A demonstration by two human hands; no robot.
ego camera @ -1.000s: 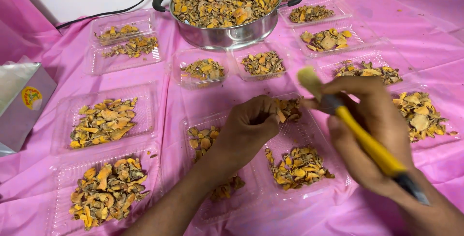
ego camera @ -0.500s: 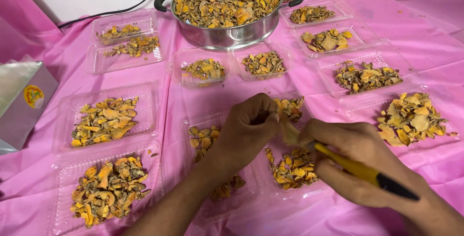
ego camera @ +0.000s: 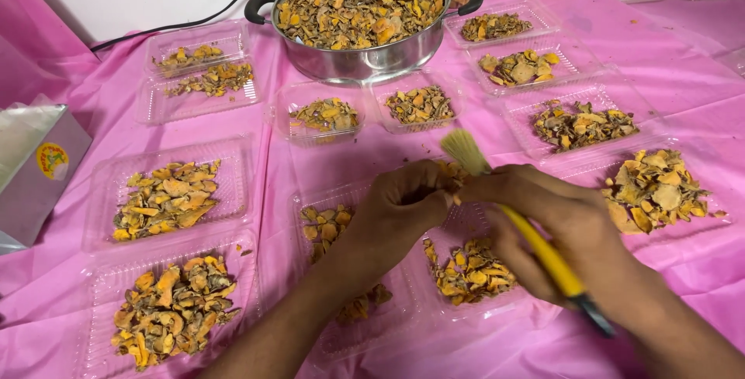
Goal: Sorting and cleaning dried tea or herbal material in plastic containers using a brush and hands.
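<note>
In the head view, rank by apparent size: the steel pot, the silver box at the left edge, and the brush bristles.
1. Steel pot, largest by far.
2. Silver box, partly cut off by the frame, so its full size is unsure.
3. Brush bristles, smallest, above the right hand.

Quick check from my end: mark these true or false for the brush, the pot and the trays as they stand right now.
1. The right hand holds a yellow-handled brush. True.
2. The steel pot is empty. False: it is heaped with orange-brown dried pieces.
3. The left hand pinches a piece near the bristles. True.
4. The cloth is blue. False: it is pink.
5. The clear trays hold dried pieces. True.
</note>
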